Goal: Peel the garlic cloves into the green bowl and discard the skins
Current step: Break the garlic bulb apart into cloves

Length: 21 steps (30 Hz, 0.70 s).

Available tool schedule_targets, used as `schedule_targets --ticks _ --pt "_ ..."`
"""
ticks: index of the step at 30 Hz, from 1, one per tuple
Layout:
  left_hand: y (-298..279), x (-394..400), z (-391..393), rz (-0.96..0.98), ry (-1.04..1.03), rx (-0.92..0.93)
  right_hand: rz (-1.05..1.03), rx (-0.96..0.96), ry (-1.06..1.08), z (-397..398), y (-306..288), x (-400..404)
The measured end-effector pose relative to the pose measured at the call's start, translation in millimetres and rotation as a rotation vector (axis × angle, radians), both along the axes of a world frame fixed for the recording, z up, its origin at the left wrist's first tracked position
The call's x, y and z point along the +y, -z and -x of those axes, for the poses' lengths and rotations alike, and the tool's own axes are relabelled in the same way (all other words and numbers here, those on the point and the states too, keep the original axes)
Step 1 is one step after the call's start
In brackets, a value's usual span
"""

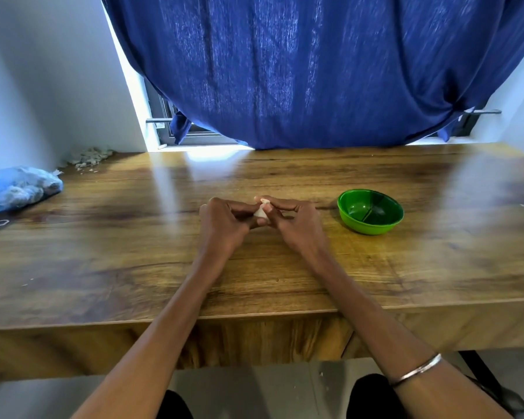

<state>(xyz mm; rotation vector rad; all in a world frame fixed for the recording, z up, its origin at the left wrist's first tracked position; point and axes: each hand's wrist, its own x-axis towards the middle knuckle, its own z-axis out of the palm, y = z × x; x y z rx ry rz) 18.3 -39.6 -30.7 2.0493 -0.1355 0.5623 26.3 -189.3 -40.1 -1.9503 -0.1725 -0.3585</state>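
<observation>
1. Small white papery-skinned garlic clove (260, 212): held above the middle of the wooden desk (285, 267), pinched between both hands. Probably light, firm inside, with thin brittle skin; slippery once bared. Best held at the blunt root end, skin lifted from the pointed tip.
2. Left hand (224, 225): fingers curled round the clove's lower part, steadying it.
3. Right hand (291, 219): fingers (270, 207) pinching the clove's upper end, seemingly at a flap of skin; exact contact partly hidden.
4. Small round green plastic bowl (370, 212): standing upright on the desk just right of the hands, near but apart; no cloves discernible inside.
5. Pale heap of loose garlic skins (88, 157): far left corner of the desk against the wall, well apart from the hands.
6. Clear plastic bag of lumpy contents (22, 189): at the left edge; likely unpeeled garlic, not certain.
7. Blue fabric curtain (315, 71): hanging behind the far desk edge.
8. Room for moving: bare wood between hands and bowl, short unobstructed reach rightward; long reach across open desk to the skin heap. Front desk edge close beneath the forearms; dropped skins could fall past it.
</observation>
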Motion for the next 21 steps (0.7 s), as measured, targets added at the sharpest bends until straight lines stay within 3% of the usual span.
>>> schedule_targets --ticks 14,21 --pt "1.1 -6.5 7.9 -0.027 -0.092 -0.208 -0.152 0.003 0.098 1.2 3.8 0.5" --pt "9.6 -2.2 0.8 -0.047 0.104 -0.033 -0.14 0.036 0.115 1.3 3.2 -3.1"
